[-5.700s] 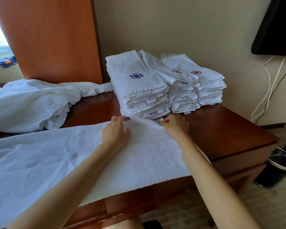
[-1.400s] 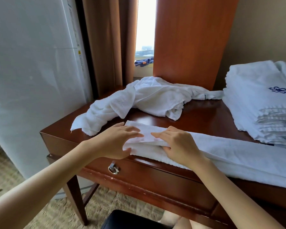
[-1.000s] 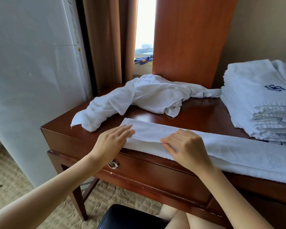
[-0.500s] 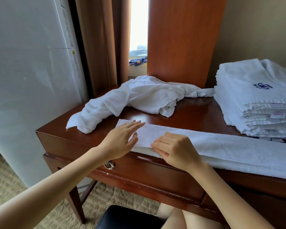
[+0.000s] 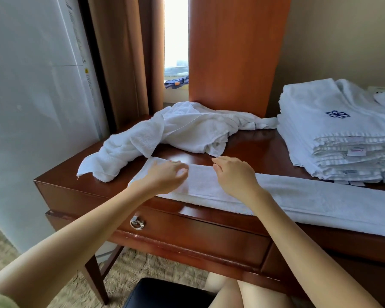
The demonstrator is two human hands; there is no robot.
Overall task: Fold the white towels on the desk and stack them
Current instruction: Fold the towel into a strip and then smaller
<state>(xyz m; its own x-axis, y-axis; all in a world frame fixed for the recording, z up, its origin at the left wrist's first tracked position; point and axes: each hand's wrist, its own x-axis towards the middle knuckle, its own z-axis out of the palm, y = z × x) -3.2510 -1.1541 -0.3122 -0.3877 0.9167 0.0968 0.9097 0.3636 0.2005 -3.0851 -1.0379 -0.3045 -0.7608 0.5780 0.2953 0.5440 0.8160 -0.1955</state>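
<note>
A white towel, folded into a long narrow strip, lies along the front of the wooden desk. My left hand rests on the strip's left end, fingers loosely bent and blurred. My right hand sits just to its right on the strip, fingers relaxed and slightly raised at the tips. Behind them an unfolded white towel lies crumpled. A stack of folded white towels, the top one with a blue embroidered mark, stands at the right.
A tall wooden panel rises behind the desk, with brown curtains and a white appliance to the left. The desk drawer has a metal ring pull. A black stool and my knee are below the desk edge.
Both hands slid a little toward the back over the strip's left end, and my right hand's fingers have loosened from the front edge. The towel strip stays in place.
</note>
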